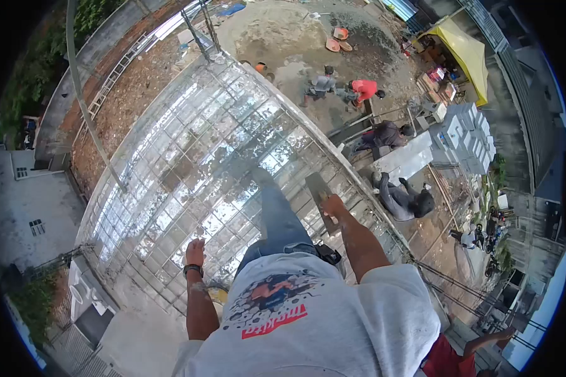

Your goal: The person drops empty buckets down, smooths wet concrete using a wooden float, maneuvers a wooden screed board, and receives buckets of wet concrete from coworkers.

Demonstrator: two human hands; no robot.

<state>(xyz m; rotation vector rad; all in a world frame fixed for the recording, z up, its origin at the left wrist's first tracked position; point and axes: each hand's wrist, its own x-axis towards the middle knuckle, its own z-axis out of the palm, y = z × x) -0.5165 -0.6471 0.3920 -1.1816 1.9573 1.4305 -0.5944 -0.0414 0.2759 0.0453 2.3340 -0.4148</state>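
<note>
My right hand (334, 206) is closed round the handle of a trowel (318, 188), its long flat blade held out over the slab beside my leg. My left hand (195, 252), with a dark watch on the wrist, hangs at my other side. Its fingers are loosely bent, and I see nothing in them. Below both hands spreads a wet slab (170, 179) with a grid of bars and pooled water reflecting the sky. My jeans leg (276, 210) reaches down onto it.
A raised edge (295, 113) bounds the slab, with a drop beyond. Several people work below on the right, near stacked grey blocks (465, 135) and a yellow tarp (462, 53). Upright rebar (198, 34) stands at the far corner. A long pole (85, 103) slants across the left.
</note>
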